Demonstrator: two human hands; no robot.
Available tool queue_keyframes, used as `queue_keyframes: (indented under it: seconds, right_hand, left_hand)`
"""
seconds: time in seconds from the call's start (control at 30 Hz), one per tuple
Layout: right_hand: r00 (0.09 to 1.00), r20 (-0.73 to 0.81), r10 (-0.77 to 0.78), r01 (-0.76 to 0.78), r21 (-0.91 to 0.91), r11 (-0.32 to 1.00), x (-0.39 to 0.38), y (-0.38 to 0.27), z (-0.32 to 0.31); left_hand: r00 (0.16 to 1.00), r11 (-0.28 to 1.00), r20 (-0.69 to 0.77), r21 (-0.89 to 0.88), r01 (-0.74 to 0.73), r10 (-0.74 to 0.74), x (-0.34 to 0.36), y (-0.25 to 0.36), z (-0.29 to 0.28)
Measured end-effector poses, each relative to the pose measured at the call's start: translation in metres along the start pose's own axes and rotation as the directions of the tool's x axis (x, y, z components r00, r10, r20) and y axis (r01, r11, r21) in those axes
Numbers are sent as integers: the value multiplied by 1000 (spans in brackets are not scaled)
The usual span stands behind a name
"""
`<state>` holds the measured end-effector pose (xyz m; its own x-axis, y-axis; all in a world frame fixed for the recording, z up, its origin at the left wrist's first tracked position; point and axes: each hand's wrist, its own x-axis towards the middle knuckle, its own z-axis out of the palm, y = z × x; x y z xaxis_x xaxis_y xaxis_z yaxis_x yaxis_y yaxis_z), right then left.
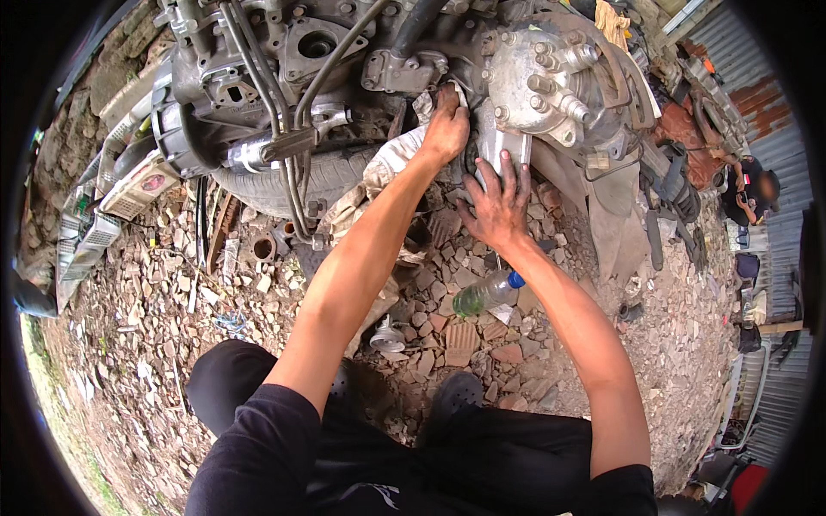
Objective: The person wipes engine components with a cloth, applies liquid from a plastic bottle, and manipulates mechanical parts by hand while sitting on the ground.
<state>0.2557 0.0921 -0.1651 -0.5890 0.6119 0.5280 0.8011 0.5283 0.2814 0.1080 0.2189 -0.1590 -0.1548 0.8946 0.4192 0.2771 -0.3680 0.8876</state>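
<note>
A greasy metal engine (258,103) stretches across the far side, with a round bolted housing (538,86) at its right. My left hand (447,129) is closed on a whitish, dirty rag (396,159) and presses it against the engine beside that housing. Its fingertips are partly hidden by the cloth. Just to the right, my right hand (502,202), dark with grime, lies with fingers stretched out on a pale metal block (506,142) below the housing. Nothing shows in its grasp.
Below my right hand a clear bottle (483,295) with a blue cap and green contents lies on broken rubble. A tyre (331,182) sits under the engine. Metal pipes (297,146) hang in front. Plastic crates (133,193) stand left. Far right, another person (753,193) is near corrugated sheeting.
</note>
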Motion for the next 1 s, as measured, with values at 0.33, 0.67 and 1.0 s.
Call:
queue_keyframes:
  seconds: [0.33, 0.67, 1.0]
  right_hand:
    - [1000, 26, 6, -7, 23, 1000, 7, -5, -1]
    - [995, 77, 64, -65, 10, 998, 8, -8, -8]
    - [997, -13, 82, -82, 38, 996, -4, 4, -5]
  left_hand:
    - [874, 852, 185, -207, 481, -449, 16, 25, -24]
    - [918, 900, 222, -221, 377, -330, -22, 73, -31]
    - [866, 867, 316, -195, 459, -387, 6, 52, -20]
